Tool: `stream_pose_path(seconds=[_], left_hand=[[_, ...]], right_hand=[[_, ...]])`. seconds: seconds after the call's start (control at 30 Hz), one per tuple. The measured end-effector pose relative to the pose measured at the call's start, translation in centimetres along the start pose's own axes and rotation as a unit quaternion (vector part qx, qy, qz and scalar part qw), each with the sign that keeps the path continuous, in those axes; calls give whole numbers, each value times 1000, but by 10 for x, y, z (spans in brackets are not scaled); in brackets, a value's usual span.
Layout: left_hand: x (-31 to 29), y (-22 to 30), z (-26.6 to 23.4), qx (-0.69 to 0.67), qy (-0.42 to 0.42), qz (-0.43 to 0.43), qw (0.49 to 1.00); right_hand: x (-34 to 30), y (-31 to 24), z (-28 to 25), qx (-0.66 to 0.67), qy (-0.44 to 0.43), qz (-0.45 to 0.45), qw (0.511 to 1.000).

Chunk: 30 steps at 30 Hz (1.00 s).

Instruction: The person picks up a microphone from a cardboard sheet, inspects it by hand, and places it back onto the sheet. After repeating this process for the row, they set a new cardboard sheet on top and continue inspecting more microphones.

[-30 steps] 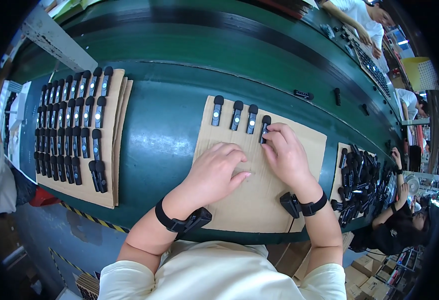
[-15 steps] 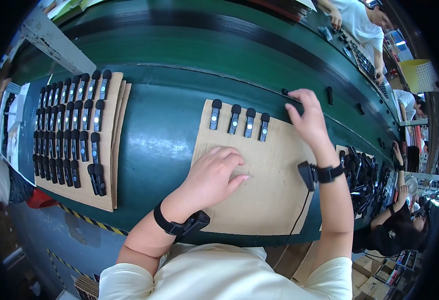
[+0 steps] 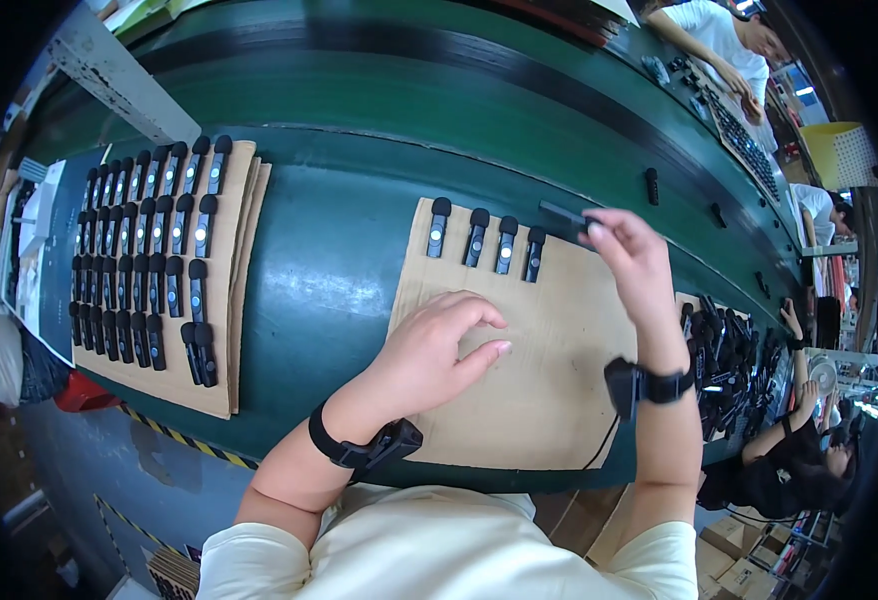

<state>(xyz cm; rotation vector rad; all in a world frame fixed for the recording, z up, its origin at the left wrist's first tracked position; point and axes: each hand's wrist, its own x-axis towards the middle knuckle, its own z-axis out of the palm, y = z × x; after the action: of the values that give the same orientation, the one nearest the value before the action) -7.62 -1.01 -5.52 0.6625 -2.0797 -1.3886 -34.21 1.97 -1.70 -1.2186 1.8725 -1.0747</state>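
My right hand (image 3: 637, 262) pinches a small black wireless clip microphone (image 3: 562, 213) by its dark foam end. Its body points left, slightly blurred, over the far edge of a cardboard sheet (image 3: 519, 400). A row of several like microphones lies along that sheet's far edge, foam tops away from me; the rightmost microphone (image 3: 535, 256) is closest to the held one. My left hand (image 3: 443, 348) hovers over or rests on the cardboard below the row, fingers curved and thumb apart, with nothing in it.
Several rows of microphones cover a stack of cardboard (image 3: 227, 330) at left. A pile of black microphones (image 3: 724, 370) lies at right. Beyond the table runs a green conveyor belt (image 3: 409, 95) carrying scattered microphones. Co-workers sit along the right; a metal post (image 3: 124, 85) stands far left.
My right hand has picked a microphone up from the belt's near edge and drawn it slightly toward me. My left hand has shifted slightly right.
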Motion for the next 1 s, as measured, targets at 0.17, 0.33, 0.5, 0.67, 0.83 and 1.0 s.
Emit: stream_pose_path(seconds=[0.17,0.33,0.5,0.67,0.83,1.0], left_hand=[[0,8,-1,-171,-45,-98,979],[-3,5,-4,-403,-71,-147,900],[-3,8,-4,-393,-72,-136,907],[-2,12,-3,-300,-21,-56,952],[-2,14,0,-218,31,1,975],[0,14,-1,-116,61,71,989]], right_hand=[[-64,-21,23,56,-5,-82,995],[-89,-30,38,-82,-31,-253,963],[-98,-31,44,-97,-15,-272,957],[-99,-38,49,-73,-1,-254,964],[-97,-36,55,-90,12,-257,962],[-97,-37,58,-100,22,-261,960]])
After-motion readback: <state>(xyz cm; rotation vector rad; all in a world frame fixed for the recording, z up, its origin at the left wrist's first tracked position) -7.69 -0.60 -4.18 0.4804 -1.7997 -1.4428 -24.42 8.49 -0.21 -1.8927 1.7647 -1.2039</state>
